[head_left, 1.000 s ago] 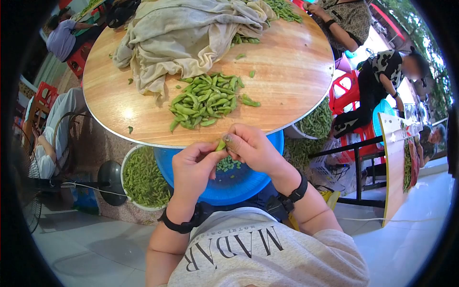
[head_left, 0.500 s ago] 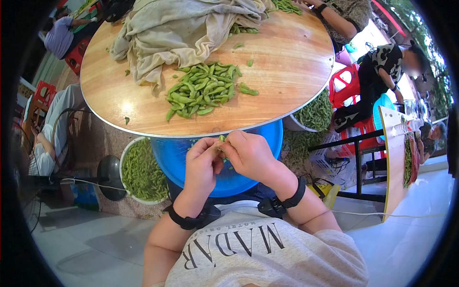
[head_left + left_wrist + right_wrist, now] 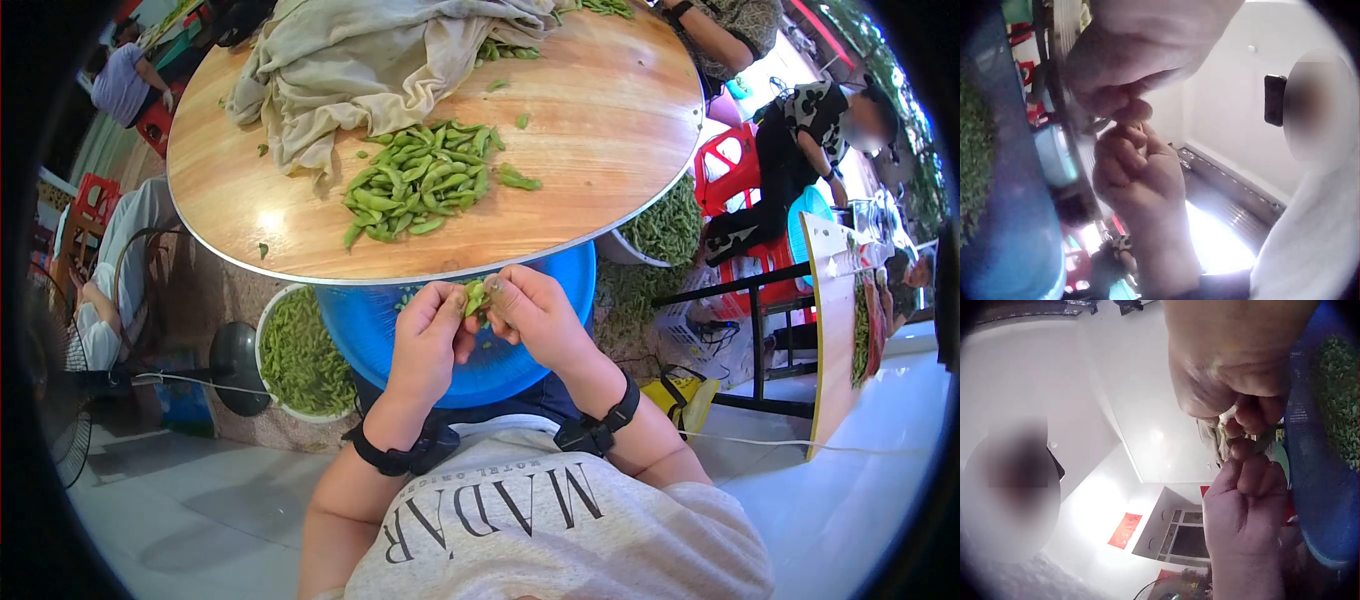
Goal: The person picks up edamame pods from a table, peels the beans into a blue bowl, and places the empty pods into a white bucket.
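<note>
Since half a second earlier, the pod (image 3: 474,296) showed wider between the left hand (image 3: 425,335) and right hand (image 3: 540,315). Each grip pinched it at frame centre, above the blue basin (image 3: 520,375), so it was probably splitting open.

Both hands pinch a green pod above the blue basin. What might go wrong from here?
1. The pod is only pinched between the left hand and right hand; a bean may squirt past the blue basin onto the floor.
2. Stray pods lie loose toward the table edge and might get knocked off.
</note>
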